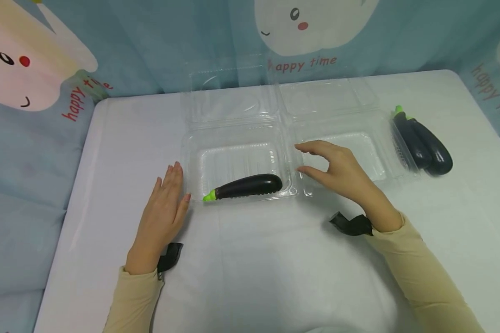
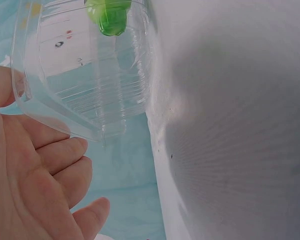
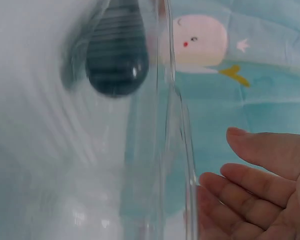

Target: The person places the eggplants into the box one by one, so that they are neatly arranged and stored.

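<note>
Stood by the table [image 1: 250,259]; landmark taken as the clear container [image 1: 237,159] with one eggplant [image 1: 250,186] in it. Eggplant lies along the container's near edge, green stem at the near-left corner, rounded end toward the near-right. Left hand [image 1: 162,210] beside the container's left edge, fingers straight and together, thumb slightly apart; its grip is flat and has hold of nothing; whether skin meets plastic, cannot tell. Right hand [image 1: 341,171] right of the container, above a second container [image 1: 368,145]; grip spread, a broad gap between thumb and fingers, nothing in it. Two eggplants [image 1: 431,143] on the table well to the container's right, side by side, just past the second container's far-right side. Lid [image 1: 233,104] laid back behind the container, reaching over the table's far edge against the blue cloth [image 1: 150,46]. Edges and room: the two containers sit rim beside rim, little gap; wide stretches of white table run leftward of the container to the table's left edge and nearward of it. Writing: "happy time" in red on the cloth, read behind the container and far to its left and right.
</note>
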Demonstrator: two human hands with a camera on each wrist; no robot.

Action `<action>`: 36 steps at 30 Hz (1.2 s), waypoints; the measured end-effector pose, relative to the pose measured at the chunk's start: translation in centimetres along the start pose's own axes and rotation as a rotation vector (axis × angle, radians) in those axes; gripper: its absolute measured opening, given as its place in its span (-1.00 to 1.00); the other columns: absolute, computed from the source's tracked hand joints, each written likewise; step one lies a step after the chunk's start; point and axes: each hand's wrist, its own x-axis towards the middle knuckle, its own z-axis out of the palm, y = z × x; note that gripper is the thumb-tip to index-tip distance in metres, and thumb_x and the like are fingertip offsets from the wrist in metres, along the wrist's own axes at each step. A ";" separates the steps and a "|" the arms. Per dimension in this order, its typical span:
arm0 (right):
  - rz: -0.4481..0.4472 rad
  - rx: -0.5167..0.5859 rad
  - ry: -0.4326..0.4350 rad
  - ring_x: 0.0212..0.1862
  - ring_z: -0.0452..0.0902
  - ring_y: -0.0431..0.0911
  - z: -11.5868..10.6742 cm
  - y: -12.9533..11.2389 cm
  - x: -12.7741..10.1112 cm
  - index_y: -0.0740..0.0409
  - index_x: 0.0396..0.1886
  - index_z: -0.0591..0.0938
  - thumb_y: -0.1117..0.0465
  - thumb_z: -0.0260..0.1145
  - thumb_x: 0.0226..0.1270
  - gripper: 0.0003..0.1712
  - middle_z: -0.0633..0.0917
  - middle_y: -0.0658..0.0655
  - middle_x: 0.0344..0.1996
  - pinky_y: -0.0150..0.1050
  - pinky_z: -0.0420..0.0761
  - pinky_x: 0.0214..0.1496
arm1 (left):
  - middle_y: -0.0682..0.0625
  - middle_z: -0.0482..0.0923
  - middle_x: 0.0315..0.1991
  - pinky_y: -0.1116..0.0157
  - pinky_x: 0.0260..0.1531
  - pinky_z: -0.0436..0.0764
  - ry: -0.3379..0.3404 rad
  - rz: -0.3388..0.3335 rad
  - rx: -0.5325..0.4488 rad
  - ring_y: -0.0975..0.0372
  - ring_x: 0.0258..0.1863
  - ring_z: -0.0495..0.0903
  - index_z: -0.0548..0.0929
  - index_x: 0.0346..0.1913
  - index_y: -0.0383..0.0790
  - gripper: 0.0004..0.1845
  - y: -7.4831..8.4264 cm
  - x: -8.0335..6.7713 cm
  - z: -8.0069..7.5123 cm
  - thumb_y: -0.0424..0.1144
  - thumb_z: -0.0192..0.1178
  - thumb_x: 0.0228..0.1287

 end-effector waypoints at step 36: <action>0.072 -0.048 0.111 0.00 0.56 0.04 -3.3 2.1 -1.3 0.28 0.08 0.61 0.42 0.42 0.09 -0.51 0.67 0.18 -0.03 -0.47 0.40 0.00 | -0.33 0.11 0.41 -0.09 0.34 0.04 -0.014 -0.004 -0.009 -0.05 0.42 0.07 0.07 0.42 -0.51 -0.33 0.1 0.0 -0.1 0.01 -0.32 0.55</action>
